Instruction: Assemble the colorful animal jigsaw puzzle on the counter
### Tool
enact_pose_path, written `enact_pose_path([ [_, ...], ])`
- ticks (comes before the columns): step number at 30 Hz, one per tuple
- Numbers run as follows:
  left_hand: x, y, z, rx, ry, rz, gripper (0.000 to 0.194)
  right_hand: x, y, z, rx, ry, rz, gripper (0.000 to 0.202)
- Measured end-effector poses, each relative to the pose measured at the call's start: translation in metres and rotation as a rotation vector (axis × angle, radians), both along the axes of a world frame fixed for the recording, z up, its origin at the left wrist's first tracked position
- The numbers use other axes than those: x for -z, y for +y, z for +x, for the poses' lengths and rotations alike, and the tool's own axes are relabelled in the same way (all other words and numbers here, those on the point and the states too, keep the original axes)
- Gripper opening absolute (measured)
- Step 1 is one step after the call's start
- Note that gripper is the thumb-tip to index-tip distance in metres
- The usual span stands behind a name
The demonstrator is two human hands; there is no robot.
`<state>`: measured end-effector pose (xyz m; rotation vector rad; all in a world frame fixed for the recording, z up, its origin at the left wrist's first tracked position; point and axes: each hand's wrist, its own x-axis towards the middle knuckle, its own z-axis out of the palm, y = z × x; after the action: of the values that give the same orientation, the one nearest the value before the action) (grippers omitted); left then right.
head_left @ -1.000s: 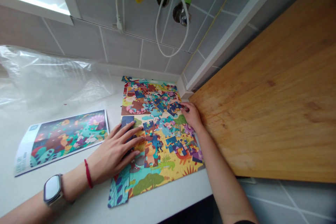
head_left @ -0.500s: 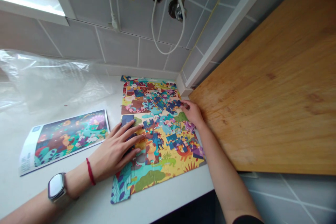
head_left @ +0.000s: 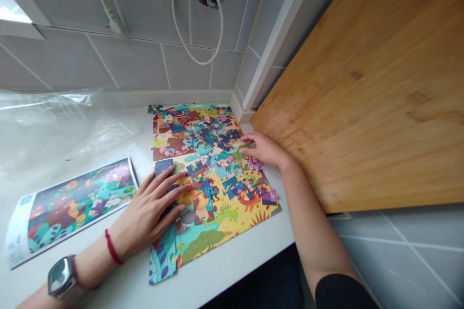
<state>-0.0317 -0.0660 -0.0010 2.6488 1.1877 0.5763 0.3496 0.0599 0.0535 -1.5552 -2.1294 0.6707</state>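
Note:
My left hand point(head_left: 155, 210) lies flat with fingers spread over the left edge of a colourful jigsaw puzzle point(head_left: 203, 241). A dark blue puzzle piece point(head_left: 163, 166) shows beside its fingertips, and a teal leafy strip of joined pieces point(head_left: 163, 260) lies below the hand. At the puzzle's right edge is my right hand point(head_left: 266, 148), its thumb and fingers apart and curved over a green patch, with nothing visible between them. Loose puzzle pieces point(head_left: 235, 188) are scattered on top of the assembled picture, several of them heaped towards its far end.
A picture sheet point(head_left: 83, 203) lies left of the puzzle on the white table point(head_left: 119, 270). Clear plastic wrap point(head_left: 54, 130) spreads behind it. A wooden panel point(head_left: 362, 106) stands close on the right. A white cable point(head_left: 174, 14) hangs in front of the tiled wall.
My right hand has drawn slightly nearer along the puzzle's right edge, and its fingers have parted. My left hand stays on the puzzle. The camera view has shifted.

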Motion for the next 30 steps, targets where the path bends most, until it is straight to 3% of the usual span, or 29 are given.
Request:
enact_pose_path([
  [4, -0.002, 0.002, -0.002, 0.037, 0.046, 0.023, 0.048, -0.019, -0.02, -0.01, -0.21, -0.109, -0.022, 0.039],
  [9, -0.005, 0.003, -0.003, 0.036, 0.075, 0.021, 0.049, -0.018, -0.039, -0.05, -0.414, -0.082, -0.092, 0.036],
  [13, -0.005, 0.002, -0.003, 0.027, 0.095, -0.004, 0.051, -0.013, -0.041, -0.066, -0.293, -0.166, -0.023, 0.023],
  [17, -0.006, 0.002, -0.002, 0.024, 0.089, -0.02, 0.049, -0.011, -0.029, -0.056, -0.178, -0.154, 0.008, 0.023],
  [21, -0.01, 0.001, -0.001, 0.024, 0.103, -0.034, 0.045, -0.002, -0.016, -0.039, -0.206, -0.087, 0.009, 0.037],
  [30, -0.014, 0.001, -0.001, 0.03, 0.105, -0.014, 0.042, 0.009, -0.006, -0.033, -0.227, -0.014, 0.053, 0.013],
])
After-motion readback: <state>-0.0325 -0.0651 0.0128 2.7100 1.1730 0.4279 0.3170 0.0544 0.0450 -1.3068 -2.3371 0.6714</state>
